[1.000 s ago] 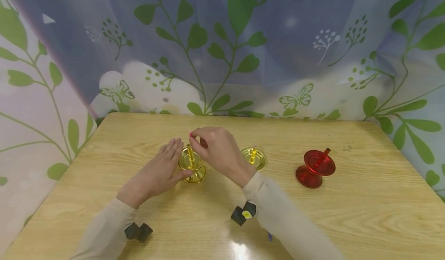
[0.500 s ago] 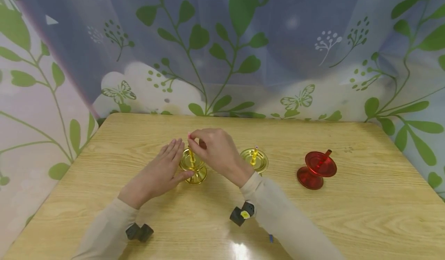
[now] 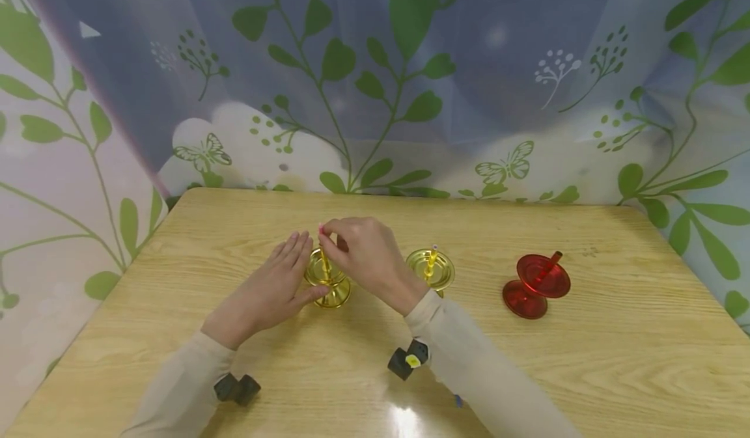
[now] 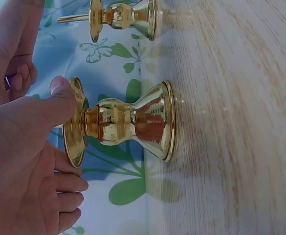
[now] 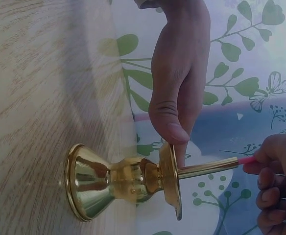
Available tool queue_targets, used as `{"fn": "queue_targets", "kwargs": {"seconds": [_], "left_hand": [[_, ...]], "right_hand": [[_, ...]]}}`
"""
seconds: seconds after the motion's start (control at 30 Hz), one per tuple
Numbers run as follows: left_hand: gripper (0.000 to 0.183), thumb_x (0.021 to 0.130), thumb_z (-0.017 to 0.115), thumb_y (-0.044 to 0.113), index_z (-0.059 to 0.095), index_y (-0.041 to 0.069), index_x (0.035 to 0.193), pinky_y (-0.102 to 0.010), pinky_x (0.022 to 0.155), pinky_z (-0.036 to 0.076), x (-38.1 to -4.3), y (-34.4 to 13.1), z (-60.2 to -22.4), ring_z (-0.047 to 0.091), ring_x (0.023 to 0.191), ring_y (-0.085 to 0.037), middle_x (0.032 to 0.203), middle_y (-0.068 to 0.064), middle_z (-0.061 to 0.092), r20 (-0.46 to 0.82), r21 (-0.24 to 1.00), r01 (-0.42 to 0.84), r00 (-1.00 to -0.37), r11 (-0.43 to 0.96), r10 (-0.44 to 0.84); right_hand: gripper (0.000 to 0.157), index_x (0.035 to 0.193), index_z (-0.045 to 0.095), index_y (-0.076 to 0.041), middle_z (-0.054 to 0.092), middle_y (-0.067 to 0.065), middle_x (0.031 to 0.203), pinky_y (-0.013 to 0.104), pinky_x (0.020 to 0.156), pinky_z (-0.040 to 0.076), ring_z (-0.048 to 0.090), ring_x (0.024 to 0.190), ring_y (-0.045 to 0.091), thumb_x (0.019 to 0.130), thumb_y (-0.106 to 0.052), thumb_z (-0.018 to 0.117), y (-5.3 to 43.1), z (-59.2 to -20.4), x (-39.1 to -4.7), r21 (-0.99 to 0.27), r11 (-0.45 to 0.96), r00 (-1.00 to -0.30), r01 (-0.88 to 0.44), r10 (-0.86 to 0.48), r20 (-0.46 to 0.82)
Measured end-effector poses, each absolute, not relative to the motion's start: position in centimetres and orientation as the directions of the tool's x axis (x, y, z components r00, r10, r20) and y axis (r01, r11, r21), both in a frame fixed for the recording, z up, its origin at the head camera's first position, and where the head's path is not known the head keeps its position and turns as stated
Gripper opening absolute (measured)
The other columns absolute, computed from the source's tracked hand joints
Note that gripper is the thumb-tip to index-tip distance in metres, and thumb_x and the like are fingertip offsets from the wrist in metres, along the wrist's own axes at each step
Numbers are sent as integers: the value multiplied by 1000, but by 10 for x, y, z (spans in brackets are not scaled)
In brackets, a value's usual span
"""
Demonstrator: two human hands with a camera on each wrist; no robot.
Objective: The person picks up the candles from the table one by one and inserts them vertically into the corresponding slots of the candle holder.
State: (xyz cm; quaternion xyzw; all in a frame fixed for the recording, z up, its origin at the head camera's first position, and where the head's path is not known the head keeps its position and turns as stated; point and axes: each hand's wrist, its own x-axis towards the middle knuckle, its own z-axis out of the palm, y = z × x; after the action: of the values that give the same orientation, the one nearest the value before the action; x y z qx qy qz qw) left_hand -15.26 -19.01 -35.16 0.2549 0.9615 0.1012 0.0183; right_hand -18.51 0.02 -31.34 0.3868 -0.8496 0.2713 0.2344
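A shiny gold candlestick [image 3: 333, 291] with a wide dish and thin upright tube stands on the table between both hands. My left hand [image 3: 269, 288] holds its dish, thumb on the rim nearest me and fingers on the far left side, as the left wrist view [image 4: 45, 127] also shows. My right hand [image 3: 369, 256] pinches a small pink stick [image 5: 246, 160] between thumb and forefinger, at the top of the tube [image 5: 206, 169]. Most of the stick is covered by the fingertips; how deep it sits in the tube cannot be seen.
A second gold candlestick [image 3: 430, 269] stands just right of my right hand, something pale in its tube's tip. Farther right is a red candlestick [image 3: 536, 282]. A small blue piece [image 3: 458, 401] lies near the right sleeve. Patterned cloth [image 3: 375, 99] hangs behind the table.
Both hands stay in almost the same place. The pink stick has come down slightly towards the tube and now meets its top. The whole head view has shifted a little.
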Motion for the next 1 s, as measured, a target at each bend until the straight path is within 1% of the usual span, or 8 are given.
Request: {"fn": "queue_targets", "kwargs": {"seconds": [0.17,0.37,0.5,0.77,1.0], "left_hand": [[87,98,46,51,15,-13,148,-53,116,14,-152,-190,-352,8,145,-42,155,-30,11,17,206,483,-872,851,490],[86,99,46,51,15,-13,148,-52,117,14,-152,-190,-352,8,145,-42,155,-30,11,17,215,479,-873,851,487],[86,99,46,50,14,-13,148,-53,116,14,-152,-190,-351,9,144,-42,155,-30,11,18,217,482,-871,849,490],[86,99,47,50,16,-13,148,-53,116,15,-152,-189,-350,9,144,-42,155,-31,12,22,224,483,-871,847,491],[87,98,47,50,15,-13,148,-52,116,14,-152,-189,-351,9,145,-42,155,-30,11,27,228,481,-872,846,489]], "right_hand": [[13,93,74,-6,63,-3,65,14,47,38,49,52,4,92,-11,63,-2,-314,-185,-258,565,-585,-784,-531,613],[12,91,74,-5,61,-3,62,14,45,36,46,50,4,92,-9,63,-2,-318,-185,-314,524,-585,-792,-505,634],[11,90,73,-5,60,-3,60,14,45,35,44,48,4,92,-9,63,-1,-321,-185,-322,513,-583,-796,-503,638],[10,92,72,-6,56,-4,55,15,44,33,43,46,3,92,-12,64,0,-319,-185,-369,521,-628,-770,-514,584],[7,95,71,-9,53,-6,53,15,43,31,41,46,3,91,-12,65,0,-324,-187,-360,539,-636,-762,-518,572]]}}
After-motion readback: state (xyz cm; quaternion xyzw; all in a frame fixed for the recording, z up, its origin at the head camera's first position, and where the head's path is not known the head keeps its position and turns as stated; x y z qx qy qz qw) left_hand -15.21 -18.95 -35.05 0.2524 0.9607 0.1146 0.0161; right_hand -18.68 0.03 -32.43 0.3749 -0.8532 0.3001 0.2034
